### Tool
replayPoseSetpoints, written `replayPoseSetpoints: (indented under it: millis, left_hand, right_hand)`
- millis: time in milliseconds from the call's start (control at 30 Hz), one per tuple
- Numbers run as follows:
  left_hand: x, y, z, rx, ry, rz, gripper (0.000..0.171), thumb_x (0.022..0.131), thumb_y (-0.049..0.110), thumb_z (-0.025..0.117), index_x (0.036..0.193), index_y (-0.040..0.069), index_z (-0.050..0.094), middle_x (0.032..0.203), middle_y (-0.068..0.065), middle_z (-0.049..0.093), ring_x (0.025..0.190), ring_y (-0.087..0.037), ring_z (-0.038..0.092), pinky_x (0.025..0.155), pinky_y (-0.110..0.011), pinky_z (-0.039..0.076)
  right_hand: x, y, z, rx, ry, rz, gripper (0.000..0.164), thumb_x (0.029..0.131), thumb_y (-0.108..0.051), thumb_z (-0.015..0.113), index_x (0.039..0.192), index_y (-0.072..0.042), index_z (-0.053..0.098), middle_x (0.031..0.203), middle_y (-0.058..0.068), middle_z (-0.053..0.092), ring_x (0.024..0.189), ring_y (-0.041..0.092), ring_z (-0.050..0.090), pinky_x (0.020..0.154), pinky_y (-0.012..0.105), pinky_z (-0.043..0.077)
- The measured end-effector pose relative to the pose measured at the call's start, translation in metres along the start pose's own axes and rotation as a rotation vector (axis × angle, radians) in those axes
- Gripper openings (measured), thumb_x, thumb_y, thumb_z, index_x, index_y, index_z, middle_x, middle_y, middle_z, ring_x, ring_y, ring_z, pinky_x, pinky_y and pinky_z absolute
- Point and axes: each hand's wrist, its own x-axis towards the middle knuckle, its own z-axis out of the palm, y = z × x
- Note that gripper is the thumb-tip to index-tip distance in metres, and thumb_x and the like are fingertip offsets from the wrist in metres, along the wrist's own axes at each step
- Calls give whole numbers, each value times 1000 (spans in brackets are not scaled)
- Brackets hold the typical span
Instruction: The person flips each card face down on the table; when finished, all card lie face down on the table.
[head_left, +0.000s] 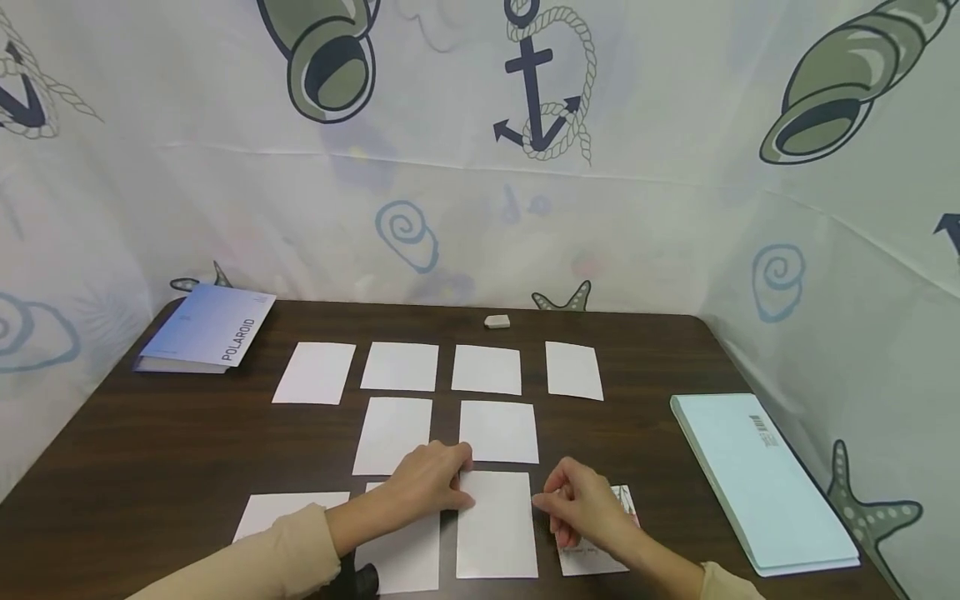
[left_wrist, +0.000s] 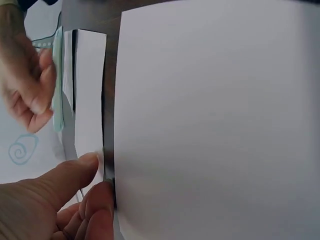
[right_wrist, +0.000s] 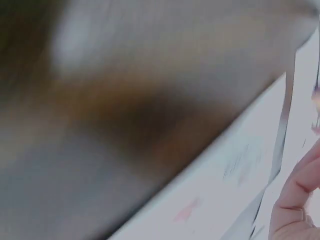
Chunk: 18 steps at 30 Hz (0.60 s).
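A blank white card [head_left: 497, 533] lies in the nearest row in the head view. My left hand [head_left: 431, 479] is at its upper left, holding its left edge between thumb and index finger. In the left wrist view the thumb [left_wrist: 82, 172] rests at the end of a white card [left_wrist: 90, 95]. Just right of the same card, my right hand [head_left: 581, 504] hovers with loosely curled fingers and nothing visible in them. Under the right hand lies a printed card [head_left: 592, 562], partly hidden; its reddish print shows in the right wrist view.
Several blank white cards lie in rows, including one at the back left [head_left: 315, 373]. A blue album marked POLAROID [head_left: 210, 325] sits at the far left, a pale mint book [head_left: 765, 483] at the right. A small white block [head_left: 497, 322] lies near the back edge.
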Motion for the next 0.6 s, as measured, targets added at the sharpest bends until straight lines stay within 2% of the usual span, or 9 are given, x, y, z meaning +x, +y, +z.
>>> replayPoseSetpoints:
  millis: [100,167,367,500,600]
  left_hand:
    - [1,1,-1,6,-11,-1,33,63,18,86,81,7,60,54,8,55,49,-1,42,47,-18,35]
    - [1,1,-1,9,-25,-11,33,63,19,85,80,8,60,54,8,55,50,-1,42,47,-18,36]
    - [3,0,-2,-16,-65,-24,32,64,19,85,79,9,59,56,9,55,51,-1,43,47,-19,36]
    - [10,0,-4,-49,-55,-11,28,68,20,83,78,9,59,56,9,55,50,-1,42,45,-19,36]
    - [18,5,-3,-96,-41,-3,23,72,20,81,78,10,60,56,9,54,49,0,42,45,-18,36]
  right_hand:
    - [3,7,-23,-62,86,-14,20,85,-12,68,93,2,55,63,4,57,47,7,51,43,21,45]
    - [3,17,-40,-125,111,-12,21,84,-12,69,95,1,58,69,2,55,54,7,49,47,19,42]
    - [-6,45,-75,-298,48,-14,31,78,-15,75,101,-1,59,82,3,51,68,8,46,59,20,42]
    - [-14,53,-83,-402,12,-36,38,72,-16,80,101,-5,57,87,3,49,73,11,46,63,22,43]
    - [-15,55,-86,-439,-4,-56,36,70,-15,81,95,-8,56,87,2,49,76,12,46,64,23,43]
